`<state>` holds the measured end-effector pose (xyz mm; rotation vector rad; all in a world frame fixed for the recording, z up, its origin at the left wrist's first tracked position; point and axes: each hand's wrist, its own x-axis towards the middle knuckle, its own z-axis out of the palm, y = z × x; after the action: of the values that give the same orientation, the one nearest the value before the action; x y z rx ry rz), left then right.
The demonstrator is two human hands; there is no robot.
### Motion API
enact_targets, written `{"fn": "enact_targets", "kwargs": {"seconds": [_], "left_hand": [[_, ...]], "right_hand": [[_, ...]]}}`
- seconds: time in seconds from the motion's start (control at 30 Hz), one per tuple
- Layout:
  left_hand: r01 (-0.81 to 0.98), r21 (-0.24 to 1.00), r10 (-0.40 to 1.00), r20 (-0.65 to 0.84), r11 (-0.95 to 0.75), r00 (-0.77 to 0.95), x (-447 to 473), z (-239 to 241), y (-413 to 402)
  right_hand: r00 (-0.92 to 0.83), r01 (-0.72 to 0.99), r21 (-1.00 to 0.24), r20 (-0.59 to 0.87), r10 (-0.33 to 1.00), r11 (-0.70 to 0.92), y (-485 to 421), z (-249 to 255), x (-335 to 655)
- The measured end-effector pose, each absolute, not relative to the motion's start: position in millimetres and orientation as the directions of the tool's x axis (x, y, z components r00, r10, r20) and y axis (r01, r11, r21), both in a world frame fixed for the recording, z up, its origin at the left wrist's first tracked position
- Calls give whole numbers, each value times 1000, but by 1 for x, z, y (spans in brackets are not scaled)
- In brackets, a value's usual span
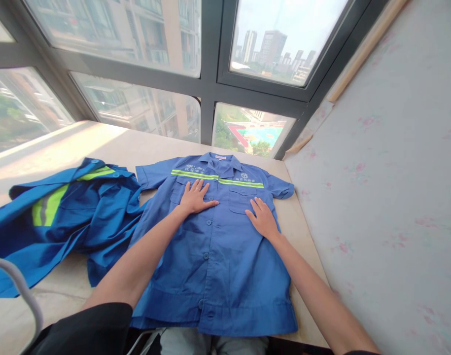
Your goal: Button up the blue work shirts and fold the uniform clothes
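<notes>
A blue short-sleeved work shirt lies spread front side up, its collar toward the window. Yellow-green stripes and white lettering cross its chest, and a line of buttons runs down the front. My left hand rests flat on the chest by the left pocket, fingers spread, a ring on one finger. Over by the right chest pocket, my right hand lies flat on the cloth with its fingers stretched out. Neither hand grips the fabric. The shirt's front looks unbuttoned at least in the lower part.
A crumpled darker blue garment with yellow-green reflective bands lies left of the shirt. Both rest on a pale ledge below framed windows. A flowered wall bounds the right side. A curved white tube shows at lower left.
</notes>
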<state>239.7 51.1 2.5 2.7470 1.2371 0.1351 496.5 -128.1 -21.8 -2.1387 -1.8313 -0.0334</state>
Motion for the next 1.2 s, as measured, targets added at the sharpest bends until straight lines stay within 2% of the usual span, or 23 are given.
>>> {"fn": "enact_targets", "kwargs": {"seconds": [0.3, 0.6, 0.77, 0.93, 1.07, 1.2], "left_hand": [[756, 149, 767, 36, -638, 640, 243, 0, 50], [903, 144, 910, 151, -406, 385, 234, 0, -9], [915, 191, 934, 47, -355, 353, 227, 8, -37], [890, 319, 930, -62, -325, 362, 231, 16, -75], [836, 392, 916, 48, -385, 399, 231, 7, -119], [784, 339, 853, 184, -521, 488, 217, -3, -165]], "right_hand": [[159, 974, -192, 213, 964, -118, -133, -21, 512], [167, 971, -204, 220, 961, -122, -131, -24, 515], [169, 970, -208, 205, 964, -126, -131, -23, 516], [179, 966, -219, 201, 963, -133, -131, -22, 522], [191, 960, -241, 198, 961, -141, -131, -23, 529], [192, 960, -243, 198, 961, -141, -131, -23, 534]]}}
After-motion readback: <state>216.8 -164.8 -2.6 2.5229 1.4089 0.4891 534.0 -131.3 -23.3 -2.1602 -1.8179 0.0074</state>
